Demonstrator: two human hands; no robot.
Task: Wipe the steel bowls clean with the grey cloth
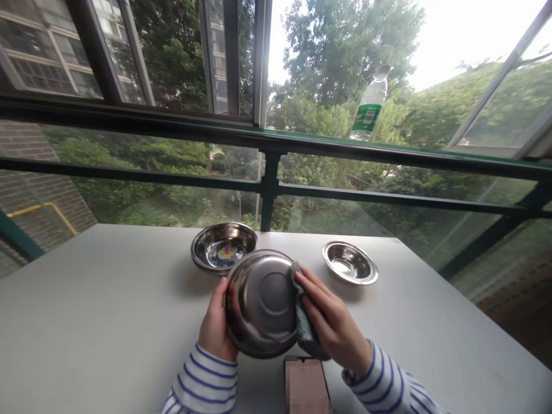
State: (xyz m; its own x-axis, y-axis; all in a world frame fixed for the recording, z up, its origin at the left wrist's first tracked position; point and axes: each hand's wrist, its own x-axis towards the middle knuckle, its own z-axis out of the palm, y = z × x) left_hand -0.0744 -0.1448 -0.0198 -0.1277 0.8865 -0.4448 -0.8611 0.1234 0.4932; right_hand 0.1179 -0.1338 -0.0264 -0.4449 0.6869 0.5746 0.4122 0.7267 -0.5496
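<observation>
A shiny steel bowl (263, 307) is held up over the table, tilted so its round underside faces me. My left hand (218, 325) grips its left edge, the thumb on the outside and the other fingers hidden behind. On the right side, my right hand (334, 319) presses a grey-green cloth (305, 328) against the bowl's outer wall and rim. Just behind the held bowl stands another steel bowl (204, 247), upright, with a colourful round sticker inside. A smaller steel bowl (350, 263) sits upright at the back right, apart from both hands.
The white table (121, 322) reaches a dark green railing (194, 135) by the windows. A plastic bottle with a green label (367, 115) stands on the railing's ledge. Near the front lies a phone (306, 385), its screen blurred out, below the held bowl.
</observation>
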